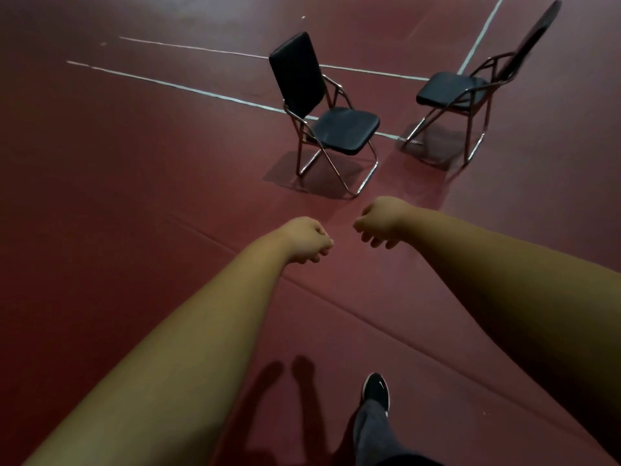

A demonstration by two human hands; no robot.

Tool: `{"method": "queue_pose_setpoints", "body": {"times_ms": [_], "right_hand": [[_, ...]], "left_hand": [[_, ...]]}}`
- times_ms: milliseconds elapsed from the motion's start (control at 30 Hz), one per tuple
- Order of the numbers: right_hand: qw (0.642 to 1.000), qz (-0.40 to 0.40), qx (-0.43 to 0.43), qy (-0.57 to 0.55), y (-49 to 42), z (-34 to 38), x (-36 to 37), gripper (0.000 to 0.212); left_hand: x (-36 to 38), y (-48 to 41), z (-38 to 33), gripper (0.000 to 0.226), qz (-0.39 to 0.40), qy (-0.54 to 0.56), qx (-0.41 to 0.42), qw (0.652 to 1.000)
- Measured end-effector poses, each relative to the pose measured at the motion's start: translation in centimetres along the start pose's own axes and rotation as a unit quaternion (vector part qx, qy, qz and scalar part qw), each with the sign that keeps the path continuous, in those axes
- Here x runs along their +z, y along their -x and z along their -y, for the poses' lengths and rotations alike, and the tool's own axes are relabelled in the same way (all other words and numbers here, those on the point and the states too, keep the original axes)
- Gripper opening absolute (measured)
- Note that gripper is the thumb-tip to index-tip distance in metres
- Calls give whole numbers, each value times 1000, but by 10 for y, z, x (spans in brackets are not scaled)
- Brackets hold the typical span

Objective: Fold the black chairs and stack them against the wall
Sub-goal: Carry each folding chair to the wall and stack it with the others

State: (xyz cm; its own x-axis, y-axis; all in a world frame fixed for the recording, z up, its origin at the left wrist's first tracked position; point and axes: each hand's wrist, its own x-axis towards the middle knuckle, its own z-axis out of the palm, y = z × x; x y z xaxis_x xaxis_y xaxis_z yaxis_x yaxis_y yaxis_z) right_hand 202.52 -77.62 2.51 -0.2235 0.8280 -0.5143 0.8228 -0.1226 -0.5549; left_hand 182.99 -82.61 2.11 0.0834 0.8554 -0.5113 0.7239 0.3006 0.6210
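Two black folding chairs with chrome frames stand unfolded on a dark red floor. The nearer chair (331, 124) is ahead of me, its tall backrest to the left and its seat toward the right. The second chair (470, 89) stands farther right, with its backrest leaning toward the top right corner. Both my arms are stretched forward. My left hand (307, 240) is curled into a loose fist with nothing in it. My right hand (379, 222) is also curled and holds nothing. Both hands are short of the nearer chair and touch nothing.
White lines (188, 89) cross the red floor behind the chairs. A raised seam (353, 317) runs diagonally across the floor under my arms. My foot in a black shoe (376, 393) is stepping forward at the bottom. No wall is in view.
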Motion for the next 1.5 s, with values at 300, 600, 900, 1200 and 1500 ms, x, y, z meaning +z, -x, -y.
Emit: {"method": "queue_pose_setpoints", "body": {"times_ms": [300,600,900,1200,1500], "right_hand": [[999,22,-1,25,-149,41,-101,22],[995,32,-26,88,-288,103,-125,24],[986,4,-6,166,-451,217,-175,29],[977,-16,-24,210,-570,297,-222,24],[970,15,-26,242,-702,314,-276,28]], "left_hand": [[-91,-134,-26,22,-19,-7,-38,999],[-173,-261,-4,18,-9,64,-32,997],[-309,-417,11,17,3,70,-13,997],[-430,-526,5,22,-10,57,-8,998],[-487,-641,-16,19,-24,55,-15,998]]}}
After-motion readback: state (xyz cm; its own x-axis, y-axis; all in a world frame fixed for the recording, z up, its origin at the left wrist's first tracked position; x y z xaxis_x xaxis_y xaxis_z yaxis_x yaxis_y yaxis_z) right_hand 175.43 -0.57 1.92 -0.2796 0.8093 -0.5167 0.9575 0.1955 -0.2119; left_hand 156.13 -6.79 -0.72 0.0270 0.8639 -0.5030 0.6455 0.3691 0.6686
